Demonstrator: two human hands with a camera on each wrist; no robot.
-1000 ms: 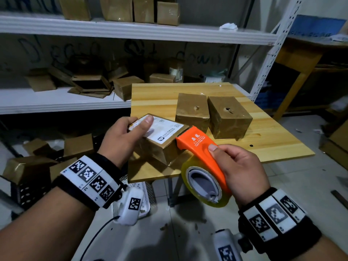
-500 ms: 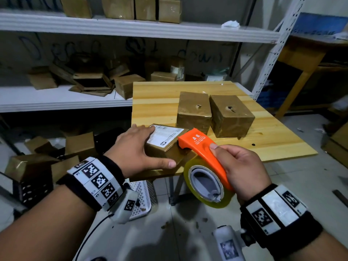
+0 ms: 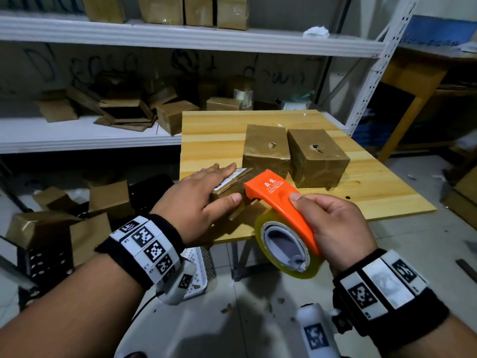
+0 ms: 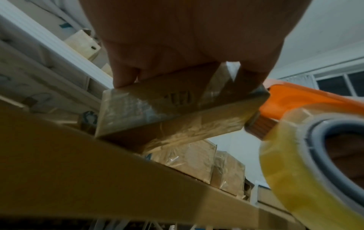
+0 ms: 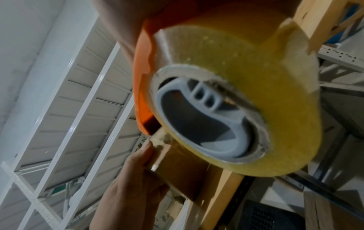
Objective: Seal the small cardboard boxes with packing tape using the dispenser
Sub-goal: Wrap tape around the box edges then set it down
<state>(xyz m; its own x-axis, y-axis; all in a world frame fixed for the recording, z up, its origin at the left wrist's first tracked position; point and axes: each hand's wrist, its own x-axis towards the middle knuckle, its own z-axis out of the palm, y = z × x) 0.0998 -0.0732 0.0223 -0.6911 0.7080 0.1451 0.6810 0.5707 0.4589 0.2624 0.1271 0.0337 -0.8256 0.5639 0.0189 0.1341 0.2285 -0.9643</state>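
A small brown cardboard box (image 3: 241,180) with a white label sits tilted at the near left edge of the wooden table (image 3: 374,200). My left hand (image 3: 219,183) grips it, fingers across the top and thumb on the near side. The left wrist view shows the box (image 4: 177,109) wrapped in glossy tape, one edge raised off the table. My right hand (image 3: 333,223) grips the orange tape dispenser (image 3: 273,195), whose nose touches the box's right near side. Its yellowish tape roll (image 3: 284,250) hangs off the table edge. Part of the label is hidden by my fingers.
Two taped boxes (image 3: 265,148) (image 3: 317,157) stand side by side behind the held one. White shelving (image 3: 77,135) at the back left carries more boxes and flattened cardboard. Boxes and a perforated crate (image 3: 46,257) lie on the floor at left.
My left hand shifted from the box's left corner to lie across its top, thumb on the near side. The box tipped flatter, label turned away. The dispenser stayed at its right side.
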